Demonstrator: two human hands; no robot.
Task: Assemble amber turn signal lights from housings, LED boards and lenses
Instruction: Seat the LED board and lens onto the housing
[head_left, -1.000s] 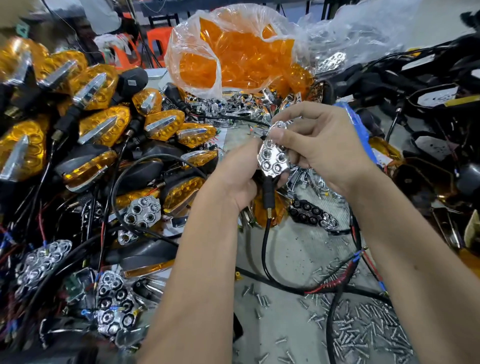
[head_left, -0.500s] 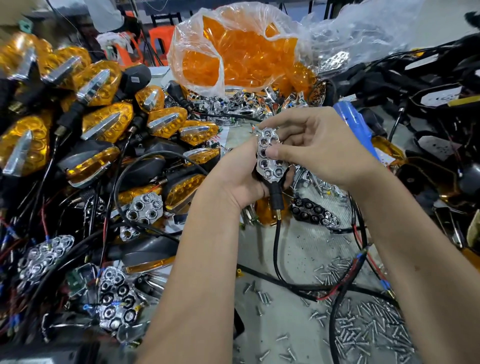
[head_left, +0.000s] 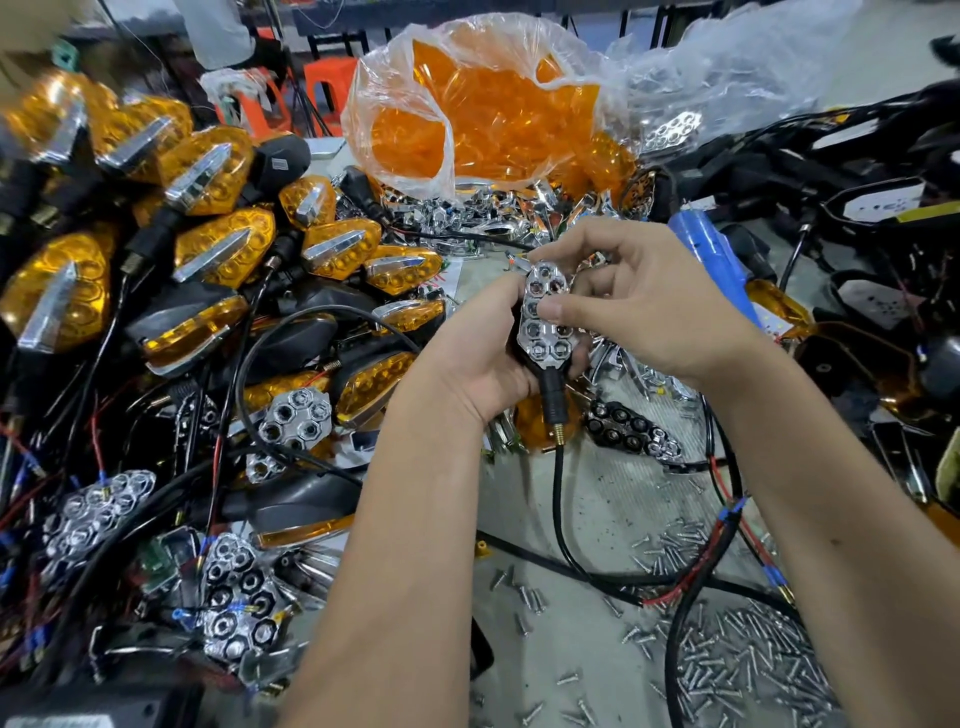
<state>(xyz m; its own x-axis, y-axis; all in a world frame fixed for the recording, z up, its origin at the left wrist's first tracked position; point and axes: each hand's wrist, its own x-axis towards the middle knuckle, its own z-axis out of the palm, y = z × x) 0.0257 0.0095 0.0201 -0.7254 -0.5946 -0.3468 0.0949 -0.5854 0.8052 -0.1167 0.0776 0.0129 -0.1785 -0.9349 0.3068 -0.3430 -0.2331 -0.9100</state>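
The left hand (head_left: 483, 358) grips a black housing (head_left: 524, 351) from below, while the right hand (head_left: 639, 306) curls over it, thumb pressing the chrome reflector (head_left: 545, 317) into it. Seating seems under way — next likely an amber lens from the bag (head_left: 483, 104) beyond the hands.

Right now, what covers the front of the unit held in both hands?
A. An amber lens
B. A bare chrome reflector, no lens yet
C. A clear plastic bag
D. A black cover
B: the chrome reflector with its hexagonal cells shows uncovered, gripped by the left hand while the right hand pinches it; amber lenses stay in the bag.
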